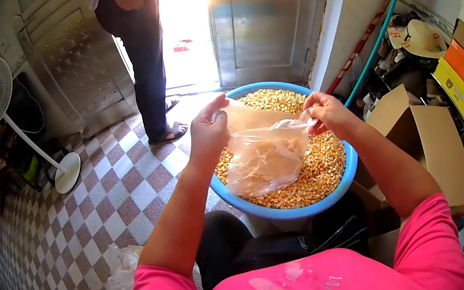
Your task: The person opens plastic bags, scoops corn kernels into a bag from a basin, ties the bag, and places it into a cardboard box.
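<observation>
A wide blue basin [245,203] full of yellow corn kernels [318,177] sits in front of my lap. Over the kernels hangs a clear plastic bag [269,160], crumpled, with something pale inside that I cannot make out. My left hand [209,129] is closed on the bag's upper left side, thumb up. Its upper right edge is pinched in the fingers of my right hand [326,111]. Behind the bag, between both hands, shows a flat tan sheet [249,117], paper or thin card; which hand bears it is unclear.
A person [143,55] in dark trousers and sandals stands by the open metal door [259,16]. To the left is a white standing fan [67,173]. An open cardboard box [440,145] is close on my right, near piled goods. Crumpled plastic [123,276] lies on the checkered floor [97,224].
</observation>
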The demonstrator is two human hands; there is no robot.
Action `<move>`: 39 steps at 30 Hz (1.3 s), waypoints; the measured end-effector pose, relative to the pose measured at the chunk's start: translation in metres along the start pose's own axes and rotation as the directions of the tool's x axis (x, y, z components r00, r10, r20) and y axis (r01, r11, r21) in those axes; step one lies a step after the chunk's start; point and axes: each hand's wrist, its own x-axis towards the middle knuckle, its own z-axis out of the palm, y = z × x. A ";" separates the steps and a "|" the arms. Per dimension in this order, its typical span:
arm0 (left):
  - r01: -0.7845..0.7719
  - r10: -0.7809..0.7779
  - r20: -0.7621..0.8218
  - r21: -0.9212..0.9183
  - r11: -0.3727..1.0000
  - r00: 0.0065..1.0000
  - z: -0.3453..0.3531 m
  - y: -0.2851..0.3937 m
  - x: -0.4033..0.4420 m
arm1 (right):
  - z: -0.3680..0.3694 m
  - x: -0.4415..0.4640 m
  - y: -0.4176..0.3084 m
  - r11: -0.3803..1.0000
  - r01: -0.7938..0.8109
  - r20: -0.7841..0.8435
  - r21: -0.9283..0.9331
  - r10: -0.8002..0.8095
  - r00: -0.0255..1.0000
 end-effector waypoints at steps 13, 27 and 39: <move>-0.177 0.174 -0.085 -0.031 0.984 0.981 -0.014 0.046 0.002 | -0.005 0.001 -0.076 0.846 0.440 -0.212 0.302 -0.390 0.896; -0.317 0.321 -0.090 0.061 0.947 0.943 -0.011 0.044 0.004 | -0.020 0.005 -0.064 0.865 0.497 -0.169 0.068 -0.481 0.860; -0.250 0.269 0.074 -0.198 0.948 0.960 -0.004 0.090 0.003 | -0.046 0.001 -0.073 0.839 0.408 -0.163 0.360 -0.374 0.913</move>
